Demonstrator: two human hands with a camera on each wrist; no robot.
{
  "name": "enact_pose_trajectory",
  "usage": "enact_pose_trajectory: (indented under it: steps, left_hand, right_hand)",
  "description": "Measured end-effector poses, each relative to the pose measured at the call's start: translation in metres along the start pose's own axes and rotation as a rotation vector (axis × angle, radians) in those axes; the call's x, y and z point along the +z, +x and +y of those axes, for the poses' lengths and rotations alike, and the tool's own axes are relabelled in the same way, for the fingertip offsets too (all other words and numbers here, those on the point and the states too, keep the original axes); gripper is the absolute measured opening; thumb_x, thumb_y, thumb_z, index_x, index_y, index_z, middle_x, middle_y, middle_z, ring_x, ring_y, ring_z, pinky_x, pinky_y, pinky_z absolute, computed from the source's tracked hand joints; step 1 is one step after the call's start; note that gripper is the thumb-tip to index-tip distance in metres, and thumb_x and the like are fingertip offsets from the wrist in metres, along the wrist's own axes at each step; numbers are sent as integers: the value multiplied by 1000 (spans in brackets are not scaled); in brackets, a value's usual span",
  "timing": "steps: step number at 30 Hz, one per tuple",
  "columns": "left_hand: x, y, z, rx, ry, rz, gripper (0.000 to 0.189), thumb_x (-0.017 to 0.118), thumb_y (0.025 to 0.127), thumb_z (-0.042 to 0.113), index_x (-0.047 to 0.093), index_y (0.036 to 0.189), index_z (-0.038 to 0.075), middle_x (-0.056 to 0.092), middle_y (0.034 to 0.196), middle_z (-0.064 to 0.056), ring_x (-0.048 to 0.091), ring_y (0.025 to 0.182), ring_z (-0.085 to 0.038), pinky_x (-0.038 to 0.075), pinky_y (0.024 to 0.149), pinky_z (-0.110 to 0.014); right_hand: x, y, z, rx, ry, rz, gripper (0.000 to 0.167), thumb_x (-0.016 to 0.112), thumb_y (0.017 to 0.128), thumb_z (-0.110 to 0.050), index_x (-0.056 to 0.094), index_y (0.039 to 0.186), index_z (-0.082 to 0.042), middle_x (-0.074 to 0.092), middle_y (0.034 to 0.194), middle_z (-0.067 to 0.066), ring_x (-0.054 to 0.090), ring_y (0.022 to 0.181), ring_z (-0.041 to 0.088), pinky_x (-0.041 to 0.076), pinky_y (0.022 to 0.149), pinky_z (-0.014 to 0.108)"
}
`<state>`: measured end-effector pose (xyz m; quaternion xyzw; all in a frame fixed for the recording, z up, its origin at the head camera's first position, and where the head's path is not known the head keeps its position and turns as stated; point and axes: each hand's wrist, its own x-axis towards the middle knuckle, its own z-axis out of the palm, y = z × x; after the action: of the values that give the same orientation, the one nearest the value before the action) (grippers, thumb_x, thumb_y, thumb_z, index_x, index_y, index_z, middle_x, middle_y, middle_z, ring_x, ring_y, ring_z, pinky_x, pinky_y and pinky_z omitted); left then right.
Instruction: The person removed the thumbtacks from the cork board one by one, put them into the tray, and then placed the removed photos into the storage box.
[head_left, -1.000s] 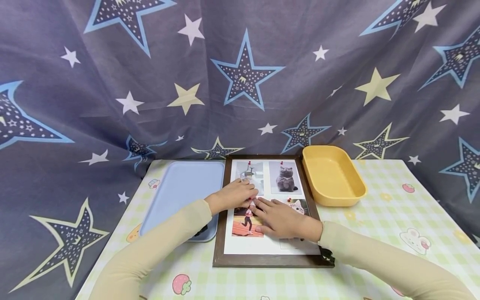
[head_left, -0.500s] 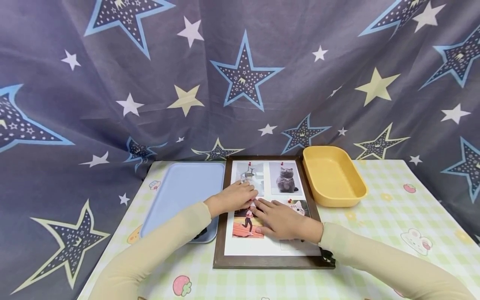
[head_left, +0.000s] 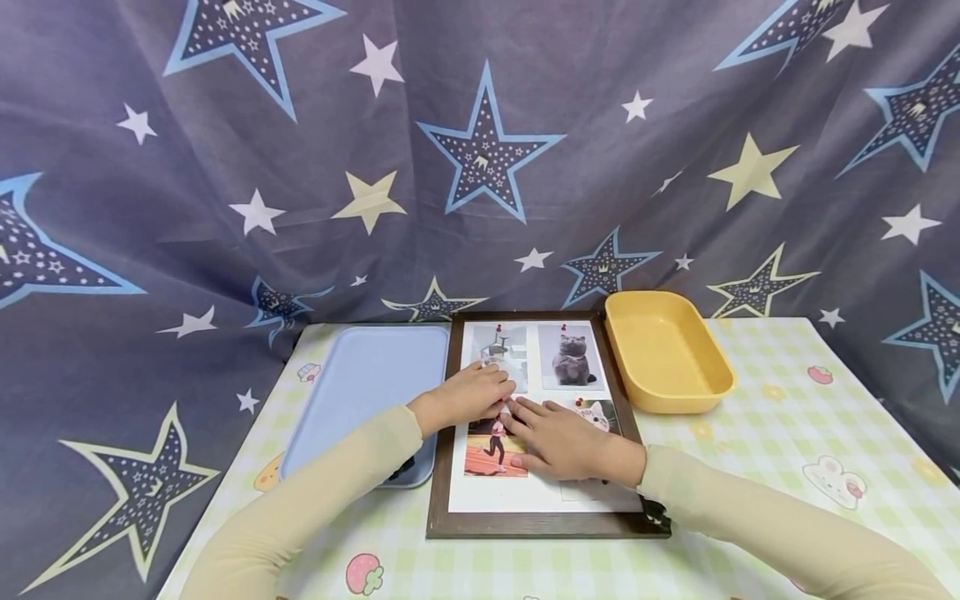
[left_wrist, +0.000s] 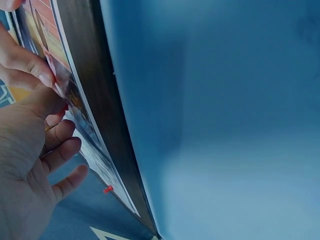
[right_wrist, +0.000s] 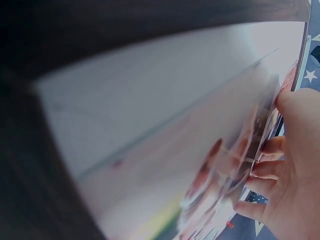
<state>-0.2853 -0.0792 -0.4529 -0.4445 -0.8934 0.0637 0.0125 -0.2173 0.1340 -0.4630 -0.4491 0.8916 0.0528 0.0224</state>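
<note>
A brown-framed white board (head_left: pixel 549 524) lies on the table with several photos on it. My left hand (head_left: pixel 467 395) pinches a red push pin (left_wrist: pixel 65 107) between thumb and forefinger, at the top edge of the runner photo (head_left: pixel 491 458); its other fingers are loosely bent. Beside it my right hand (head_left: pixel 573 443) rests flat over the board, fingers spread and fingertips on the runner photo. That hand partly covers a white cat photo (head_left: pixel 600 415). Above are a grey cat photo (head_left: pixel 572 358) and a pale photo (head_left: pixel 513 348), each with a red pin at its top.
A blue tray (head_left: pixel 375 367) lies left of the board, under my left forearm. To the right stands a yellow bin (head_left: pixel 667 354), close against the frame. The checked tablecloth (head_left: pixel 757 433) covers the table, and a starry curtain (head_left: pixel 480 258) hangs behind.
</note>
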Motion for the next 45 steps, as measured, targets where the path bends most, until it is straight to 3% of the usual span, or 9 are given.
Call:
enact_pose_trajectory:
  steps: [18,45]
  left_hand:
    - [1,-2,-1,17,40,27,14,63,101,26,63,113,17,66,109,1,61,112,-21,50,107,-50]
    - [-2,0,1,1,57,15,15,62,102,28,63,110,16,66,109,0,61,113,-21,49,109,-50]
  right_hand:
    - [2,1,0,4,9,-3,68,38,107,-52,32,160,-10,30,166,16,33,152,33,36,121,52]
    - [1,0,0,-5,-3,8,67,38,107,-50,34,159,-8,32,165,18,36,150,35,37,120,52]
